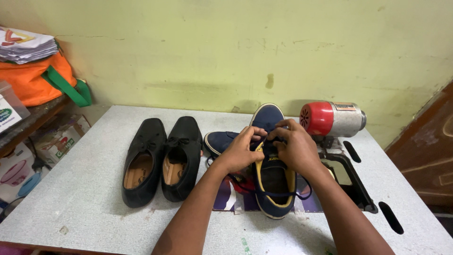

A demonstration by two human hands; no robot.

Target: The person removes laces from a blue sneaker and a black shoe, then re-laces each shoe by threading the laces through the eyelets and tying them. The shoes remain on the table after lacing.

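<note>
Now both hands are down on the navy sneaker [273, 182], which stands upright in the middle of the grey table [85, 189], toe pointing away toward the wall, heel nearest the person; that keeps the lacing area directly under the head camera and within easy reach of both hands. The left hand [241, 152] comes in from the near left, wrist bent inward, fingers curled and pinching at the lace by the tongue; the right hand [295, 146] mirrors it from the other side, knuckles up, fingers clenched on the same stretch of dark lace [283, 193], a loop of which hangs slack across the shoe's opening. Exactly which eyelet they work cannot be told; the fingers cover it. Its partner, the second navy sneaker [219, 140], lies just behind the left hand, partly hidden. A pair of black shoes [160, 160] is parked side by side to the left, well apart from the hands. A red and silver motor [330, 118] sits beyond the right hand near the wall; both forearms angle inward, meeting over the shoe.
</note>
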